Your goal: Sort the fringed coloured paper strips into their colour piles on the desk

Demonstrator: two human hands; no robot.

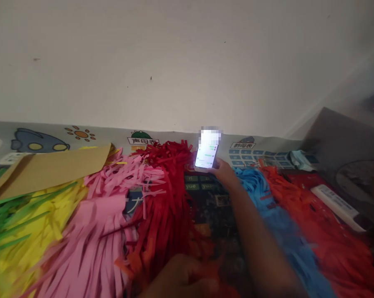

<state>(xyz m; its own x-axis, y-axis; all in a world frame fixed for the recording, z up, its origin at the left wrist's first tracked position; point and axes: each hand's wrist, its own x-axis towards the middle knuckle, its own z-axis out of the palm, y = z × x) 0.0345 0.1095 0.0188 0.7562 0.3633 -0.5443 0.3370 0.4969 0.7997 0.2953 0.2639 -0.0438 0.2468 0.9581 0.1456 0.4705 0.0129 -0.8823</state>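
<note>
My right hand [223, 171] reaches forward, its fingers closed at the lower right edge of a smartphone [206, 155]. The phone's lit screen faces me near the wall, with its upper part pixelated. Low in the middle, my left hand [182, 275] is blurred and dark, its fingers curled on orange paper strips [216, 269]. Dark red paper strips [166, 207] lie just beyond that hand. Beside my right forearm runs a bunch of blue paper strips [255, 182].
Pink [90, 240], yellow [50, 219] and green strips [3, 225] spread at left, under a brown cardboard piece [56, 169]. Red-orange strips [323, 227] and a long white box [337, 207] lie at right. A pale wall [174, 62] rises behind the printed mat [191, 182].
</note>
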